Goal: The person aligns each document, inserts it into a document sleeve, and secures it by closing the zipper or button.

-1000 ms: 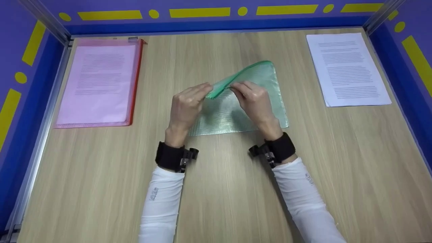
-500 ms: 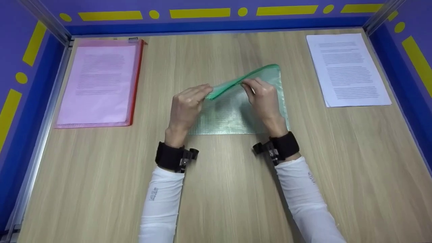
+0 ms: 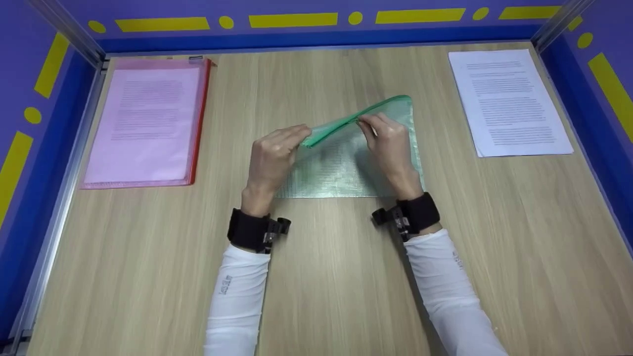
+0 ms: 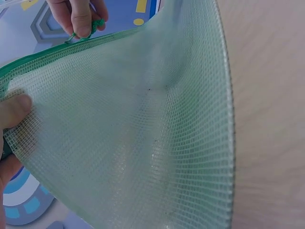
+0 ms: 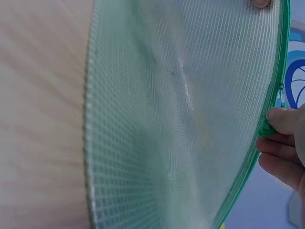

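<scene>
A translucent green mesh zipper pouch (image 3: pixel 331 168) stands partly raised off the table in the middle of the head view. My left hand (image 3: pixel 274 155) grips its upper left corner; in the left wrist view the thumb (image 4: pixel 17 109) presses on the mesh near the zipper end. Along the zipper (image 3: pixel 341 124), about midway, my right hand (image 3: pixel 389 141) pinches the green pull tab (image 5: pixel 266 128) of the slider. The right wrist view shows thumb and fingers closed round that tab, beside the green zipper edge. The pouch looks flat, with no papers visible inside.
To the left lies a pink zipper pouch (image 3: pixel 148 158) with a red edge, holding printed sheets. A stack of printed paper (image 3: pixel 512 104) lies at the back right. Blue and purple walls (image 3: pixel 316 42) bound the wooden table (image 3: pixel 326 296) at back and sides.
My right hand has slid right and slightly away along the zipper with the pull tab, mostly in the first half second. The pouch's far right corner shifted right. My left hand stays put.
</scene>
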Available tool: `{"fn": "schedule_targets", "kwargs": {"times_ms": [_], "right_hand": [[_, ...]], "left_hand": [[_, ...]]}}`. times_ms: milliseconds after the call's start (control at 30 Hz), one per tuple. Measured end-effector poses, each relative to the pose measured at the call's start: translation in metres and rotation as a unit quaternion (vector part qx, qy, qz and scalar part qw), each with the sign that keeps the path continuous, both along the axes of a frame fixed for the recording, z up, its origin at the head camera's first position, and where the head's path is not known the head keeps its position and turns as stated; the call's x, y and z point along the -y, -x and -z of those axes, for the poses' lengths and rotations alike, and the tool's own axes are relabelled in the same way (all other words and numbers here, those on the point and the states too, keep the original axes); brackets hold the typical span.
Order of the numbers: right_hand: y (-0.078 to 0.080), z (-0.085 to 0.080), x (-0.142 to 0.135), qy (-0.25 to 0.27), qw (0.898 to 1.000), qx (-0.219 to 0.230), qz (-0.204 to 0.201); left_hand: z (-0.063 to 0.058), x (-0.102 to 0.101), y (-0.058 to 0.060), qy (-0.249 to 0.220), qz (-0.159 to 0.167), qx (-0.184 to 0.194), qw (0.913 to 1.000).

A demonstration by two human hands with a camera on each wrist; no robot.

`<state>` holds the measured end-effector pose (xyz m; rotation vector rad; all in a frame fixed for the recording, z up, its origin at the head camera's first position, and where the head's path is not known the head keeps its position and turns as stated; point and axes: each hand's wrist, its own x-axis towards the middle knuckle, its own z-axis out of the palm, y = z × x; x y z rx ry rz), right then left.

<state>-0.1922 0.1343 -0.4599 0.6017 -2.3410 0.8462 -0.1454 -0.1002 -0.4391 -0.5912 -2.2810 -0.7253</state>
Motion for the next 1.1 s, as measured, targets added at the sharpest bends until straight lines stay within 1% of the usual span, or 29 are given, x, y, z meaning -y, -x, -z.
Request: {"fn": "schedule_targets", "kwargs": {"times_ms": [200,333,567,800,1100], "right_hand": [[0.003,0.001,-0.01,0.006,0.998,0.051,0.039],[0.004,0.0,-0.015,0.023,0.996,0.071,0.055],[0.005,0.0,-0.019,0.028,0.995,0.076,0.053],[0.006,-0.001,-0.023,0.035,0.993,0.083,0.07],[0.008,0.0,-0.026,0.034,0.994,0.071,0.072]], "left_hand": [[-0.002,0.001,0.0,-0.002,0.001,-0.003,1.0],[-0.002,0.002,0.0,-0.006,-0.002,-0.007,1.0],[-0.003,0.004,0.0,-0.005,-0.005,-0.011,0.9999],[-0.003,0.008,0.001,-0.019,-0.011,-0.017,0.9996],[-0.003,0.01,0.001,-0.017,-0.019,-0.007,0.9996]]}}
